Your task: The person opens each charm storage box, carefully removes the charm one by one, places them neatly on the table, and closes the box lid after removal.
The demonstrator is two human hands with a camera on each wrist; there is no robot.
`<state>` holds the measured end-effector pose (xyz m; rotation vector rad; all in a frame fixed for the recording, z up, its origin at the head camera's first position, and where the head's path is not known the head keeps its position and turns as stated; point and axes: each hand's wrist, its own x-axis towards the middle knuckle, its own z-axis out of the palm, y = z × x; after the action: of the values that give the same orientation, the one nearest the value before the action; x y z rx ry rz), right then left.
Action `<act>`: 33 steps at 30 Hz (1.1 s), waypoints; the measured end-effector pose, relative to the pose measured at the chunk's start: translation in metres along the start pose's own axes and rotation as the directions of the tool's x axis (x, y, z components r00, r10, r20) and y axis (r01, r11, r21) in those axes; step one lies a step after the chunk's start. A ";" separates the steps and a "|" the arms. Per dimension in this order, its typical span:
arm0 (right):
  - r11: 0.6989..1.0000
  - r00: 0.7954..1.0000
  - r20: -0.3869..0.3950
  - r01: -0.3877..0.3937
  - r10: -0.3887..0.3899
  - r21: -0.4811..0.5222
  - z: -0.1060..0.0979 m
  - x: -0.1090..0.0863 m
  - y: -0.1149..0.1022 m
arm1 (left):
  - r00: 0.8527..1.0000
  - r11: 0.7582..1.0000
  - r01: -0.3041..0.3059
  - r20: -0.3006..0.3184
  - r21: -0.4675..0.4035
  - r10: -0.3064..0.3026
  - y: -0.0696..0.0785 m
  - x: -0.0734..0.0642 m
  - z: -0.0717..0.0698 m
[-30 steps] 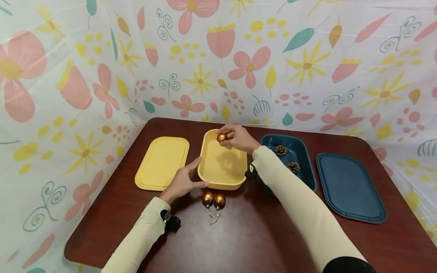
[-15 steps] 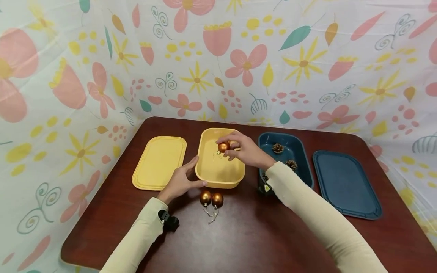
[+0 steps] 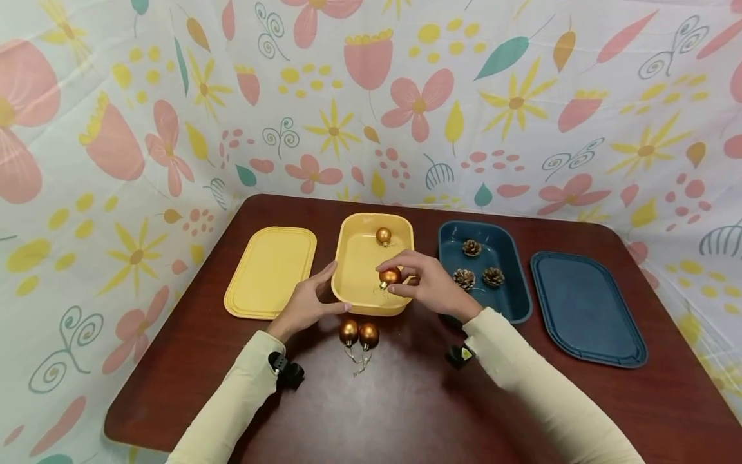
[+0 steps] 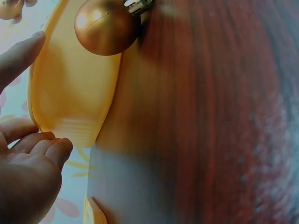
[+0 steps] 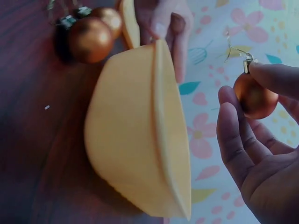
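My right hand (image 3: 431,281) pinches a copper Christmas bauble (image 3: 390,277) over the front right part of the yellow container (image 3: 359,258). In the right wrist view, thumb and fingertips hold this bauble (image 5: 255,95) near its cap, its string loose. Another bauble (image 3: 383,236) lies inside the container near the back. My left hand (image 3: 304,306) touches the container's front left corner, thumb at the front wall and fingers along the left side. Just in front of the container, two baubles (image 3: 349,332) with silvery strings lie side by side on the table.
A flat yellow lid (image 3: 271,272) lies to the left. On the right stands a blue container (image 3: 513,283) holding three pine cones (image 3: 493,277), with a blue lid (image 3: 588,309) beyond it. A flower-patterned cloth (image 3: 371,129) hangs behind the table (image 3: 371,412).
My right hand has moved the bauble from the back of the yellow container toward its front right. The bauble at the back now shows. My left hand stays at the corner.
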<state>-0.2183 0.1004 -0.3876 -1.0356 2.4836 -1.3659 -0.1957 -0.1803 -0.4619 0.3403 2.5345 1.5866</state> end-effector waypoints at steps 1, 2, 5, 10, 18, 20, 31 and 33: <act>1.000 1.000 0.000 0.002 -0.002 -0.015 0.001 -0.002 0.000 | 1.000 1.000 0.000 0.000 0.003 0.000 0.000 0.000 0.000; 0.999 1.000 0.001 0.000 0.000 -0.036 0.003 -0.004 0.000 | 1.000 1.000 -0.001 0.000 0.004 0.001 0.000 0.000 -0.001; 0.998 1.000 0.013 -0.023 0.024 -0.063 0.008 -0.012 -0.002 | 1.000 1.000 -0.009 -0.003 0.005 0.009 -0.001 0.001 0.000; 0.992 0.998 0.055 -0.034 0.041 -0.120 0.015 -0.026 -0.004 | 0.999 0.999 -0.033 -0.006 0.002 0.033 0.000 0.001 0.001; 0.979 0.997 0.073 0.048 -0.034 -0.199 0.023 -0.042 0.002 | 1.000 1.000 -0.021 -0.003 -0.009 0.021 0.000 0.001 0.001; 0.978 0.996 0.075 0.059 -0.045 -0.200 0.025 -0.045 0.005 | 1.000 1.000 -0.022 0.000 -0.012 0.022 0.000 0.001 0.001; 0.906 0.994 0.096 0.086 -0.050 -0.413 0.039 -0.054 0.015 | 1.000 1.000 -0.023 0.010 0.015 0.023 0.000 -0.001 0.000; 0.889 0.994 0.089 0.094 -0.060 -0.449 0.043 -0.055 0.016 | 1.000 1.000 -0.016 0.009 0.013 0.016 0.000 -0.001 0.001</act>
<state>-0.1671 0.1107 -0.4370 -1.2507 2.7995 -0.7505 -0.1949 -0.1797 -0.4623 0.3692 2.5422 1.5713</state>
